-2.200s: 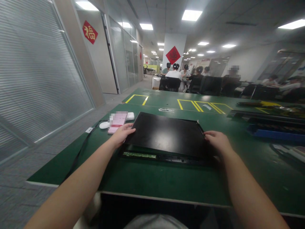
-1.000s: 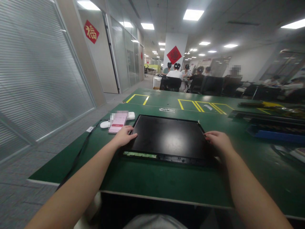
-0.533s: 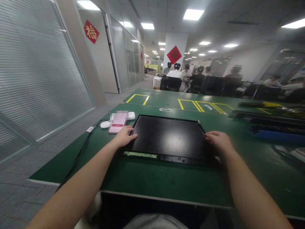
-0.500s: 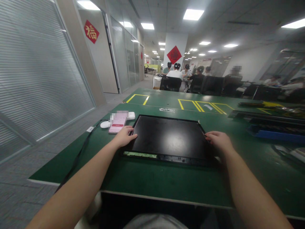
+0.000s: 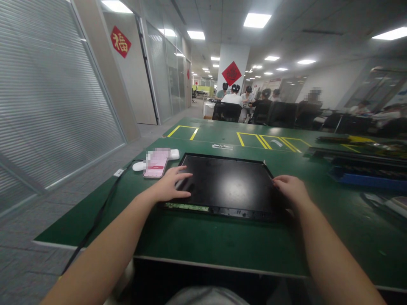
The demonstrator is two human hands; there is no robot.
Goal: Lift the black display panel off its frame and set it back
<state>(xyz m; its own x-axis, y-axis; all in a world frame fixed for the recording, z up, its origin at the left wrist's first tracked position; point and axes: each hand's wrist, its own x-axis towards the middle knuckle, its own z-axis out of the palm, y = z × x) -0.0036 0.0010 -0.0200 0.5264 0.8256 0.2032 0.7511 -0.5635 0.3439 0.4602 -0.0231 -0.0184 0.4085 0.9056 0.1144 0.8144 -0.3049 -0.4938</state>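
Note:
A black LCD screen panel (image 5: 225, 182) lies flat on the green table, its glossy side up and a ceiling light reflected in it. Along its near edge runs a green circuit board strip (image 5: 187, 207). My left hand (image 5: 170, 185) is open with fingers spread over the panel's left edge; whether the fingertips touch the surface I cannot tell. At the right edge, my right hand (image 5: 290, 188) has thumb and fingers pinched on the panel's rim.
Left of the panel a phone (image 5: 155, 166) rests beside white rounded objects, with a black strap (image 5: 104, 207) near the table's edge. A small clear packet (image 5: 222, 146) lies beyond the panel. Blue and black parts (image 5: 365, 176) are at right. Several people sit farther back.
My left hand has let go of the panel's left edge, spread its fingers and moved slightly inward over the surface. My right hand keeps its pinch on the right edge.

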